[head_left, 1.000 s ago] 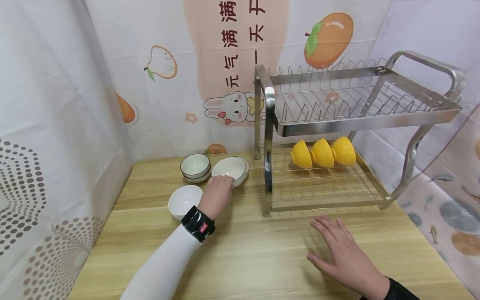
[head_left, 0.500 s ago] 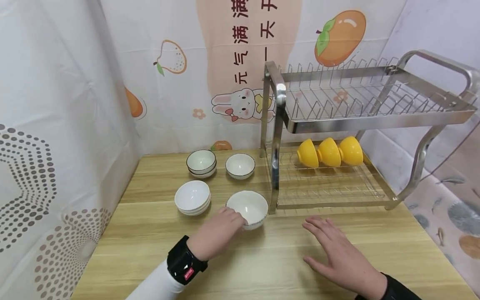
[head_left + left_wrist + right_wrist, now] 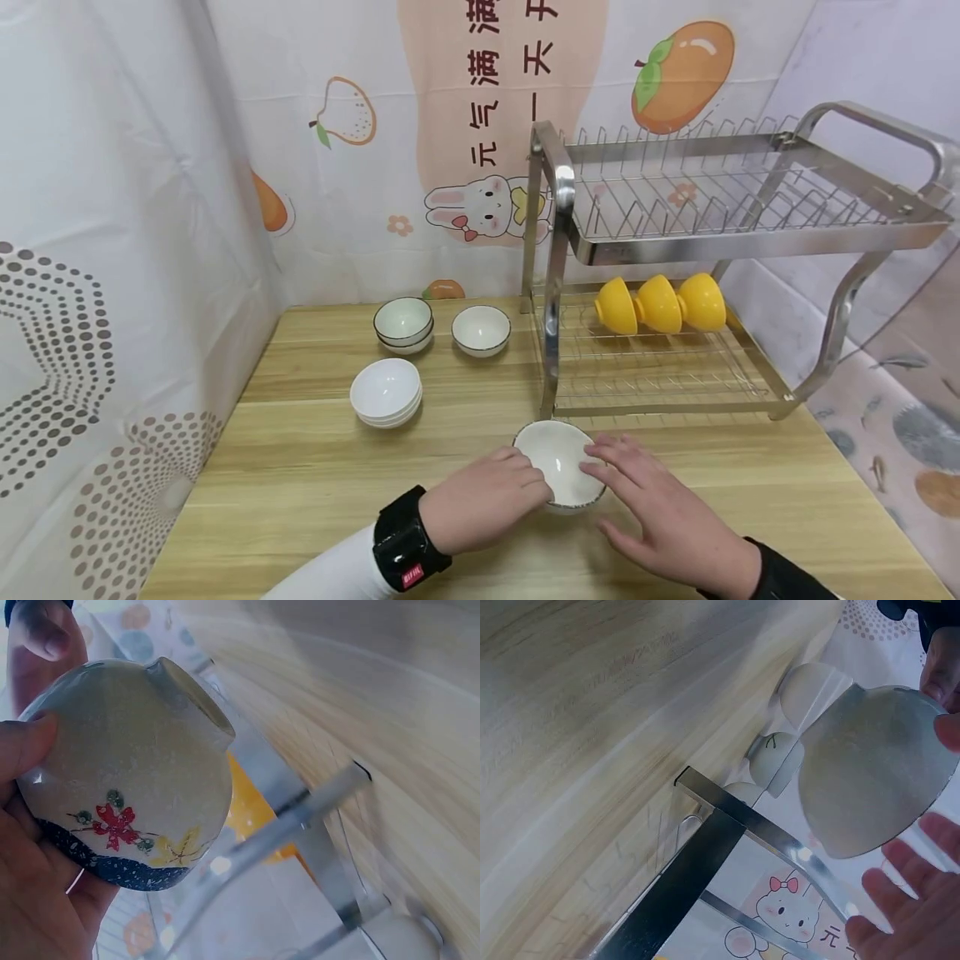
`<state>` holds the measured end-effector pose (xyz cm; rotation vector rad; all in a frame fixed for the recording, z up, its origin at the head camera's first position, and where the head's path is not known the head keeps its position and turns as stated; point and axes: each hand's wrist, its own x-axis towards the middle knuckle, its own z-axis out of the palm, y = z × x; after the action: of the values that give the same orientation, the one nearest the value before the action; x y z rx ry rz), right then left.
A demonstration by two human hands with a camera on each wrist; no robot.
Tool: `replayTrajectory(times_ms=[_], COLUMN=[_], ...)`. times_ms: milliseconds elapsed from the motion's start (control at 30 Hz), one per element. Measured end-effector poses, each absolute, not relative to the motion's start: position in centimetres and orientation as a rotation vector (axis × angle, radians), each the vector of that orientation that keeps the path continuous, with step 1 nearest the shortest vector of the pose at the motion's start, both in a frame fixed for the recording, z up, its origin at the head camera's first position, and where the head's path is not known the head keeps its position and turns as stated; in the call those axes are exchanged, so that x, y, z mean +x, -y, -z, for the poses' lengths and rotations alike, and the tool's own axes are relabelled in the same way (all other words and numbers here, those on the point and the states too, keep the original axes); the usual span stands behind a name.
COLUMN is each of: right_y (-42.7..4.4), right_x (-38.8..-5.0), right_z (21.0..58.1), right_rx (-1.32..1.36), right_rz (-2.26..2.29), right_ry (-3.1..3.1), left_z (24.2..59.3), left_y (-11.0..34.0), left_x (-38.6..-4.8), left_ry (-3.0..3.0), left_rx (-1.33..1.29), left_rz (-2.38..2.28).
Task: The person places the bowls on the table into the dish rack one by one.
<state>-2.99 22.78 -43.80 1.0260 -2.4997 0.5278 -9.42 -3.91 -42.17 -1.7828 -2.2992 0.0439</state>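
A white bowl with a dark speckled rim (image 3: 558,462) is held off the table in front of the rack's left leg. My left hand (image 3: 487,498) grips its left rim; in the left wrist view the bowl (image 3: 135,765), with red and yellow flowers on its outside, sits between thumb and fingers of that hand (image 3: 37,885). My right hand (image 3: 667,517) is at the bowl's right side, fingers spread and fingertips at the rim. In the right wrist view, the fingers (image 3: 900,885) lie near the bowl (image 3: 877,772); whether they touch it, I cannot tell.
A steel two-tier rack (image 3: 675,250) stands at the right, with yellow bowls (image 3: 658,304) on edge in its lower tier. Behind at left are stacked white bowls (image 3: 386,392), stacked dark-rimmed bowls (image 3: 403,323) and a single dark-rimmed bowl (image 3: 481,330).
My left hand has brought the bowl from the back group forward and rightward to my right hand. The right hand has shifted slightly left, its fingers now at the rim.
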Motion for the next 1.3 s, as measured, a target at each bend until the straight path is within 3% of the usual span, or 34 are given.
replayTrajectory(times_ms=[367, 1100, 1300], right_y=[-22.9, -23.1, -23.5], right_x=[-3.0, -3.2, -3.7], right_z=[44.3, 45.0, 44.3], right_rx=[1.236, 1.197, 1.052], right_rz=[-0.481, -0.551, -0.656], right_ry=[2.451, 2.444, 2.544], left_z=[42.6, 42.8, 41.8], left_y=[2.2, 1.7, 1.1], left_x=[-8.9, -9.6, -10.4], left_ry=[2.259, 2.222, 2.221], left_rx=[-1.837, -1.822, -1.695], left_rz=[-0.005, 0.031, 0.162])
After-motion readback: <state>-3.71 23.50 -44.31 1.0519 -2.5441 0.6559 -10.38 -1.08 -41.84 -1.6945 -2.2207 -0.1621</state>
